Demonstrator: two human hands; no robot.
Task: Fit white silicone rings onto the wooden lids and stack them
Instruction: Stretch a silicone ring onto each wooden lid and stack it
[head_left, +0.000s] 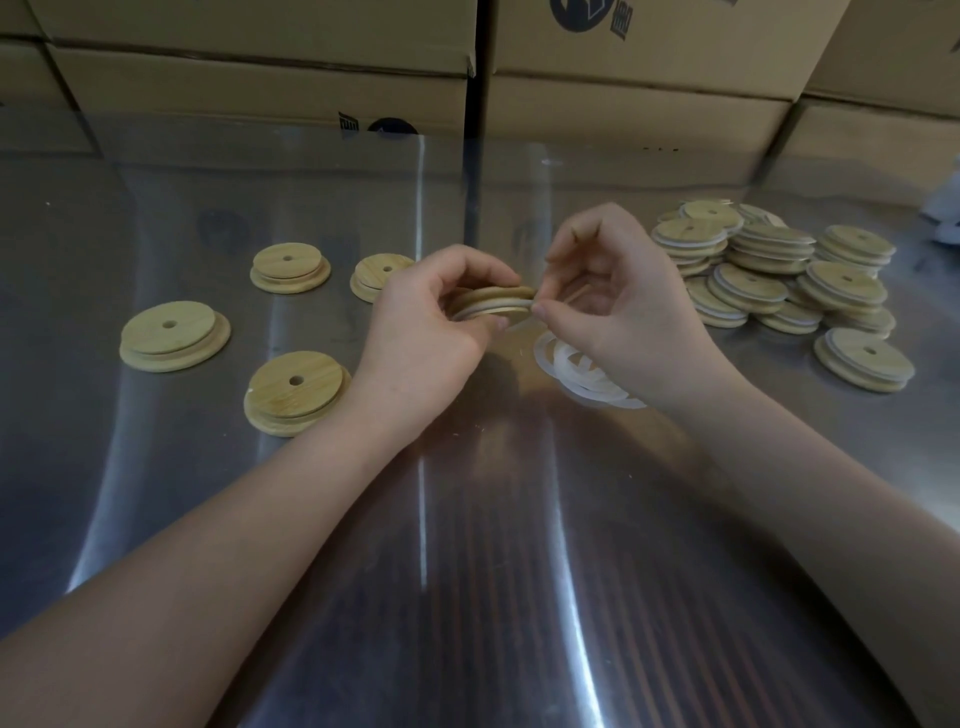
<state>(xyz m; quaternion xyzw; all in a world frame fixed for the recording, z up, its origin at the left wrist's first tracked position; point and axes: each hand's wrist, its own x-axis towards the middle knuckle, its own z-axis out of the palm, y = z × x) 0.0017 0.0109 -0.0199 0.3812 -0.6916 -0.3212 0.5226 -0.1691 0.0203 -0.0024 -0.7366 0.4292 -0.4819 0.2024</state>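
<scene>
My left hand (431, 322) grips a wooden lid (493, 304) held edge-on above the steel table. A white silicone ring (485, 312) runs around the lid's groove. My right hand (613, 306) pinches the ring at the lid's right edge with thumb and forefinger. Loose white rings (576, 371) lie in a small heap on the table just under my right hand. Bare wooden lids lie to the left: one (174, 336) at far left, one (296, 391) near my left wrist, and two (290, 267) (374, 275) farther back.
A pile of ringed lids (779, 275) sits at the right, with one lid (863, 358) at its near edge. Cardboard boxes (260, 88) line the back of the shiny steel table (493, 545).
</scene>
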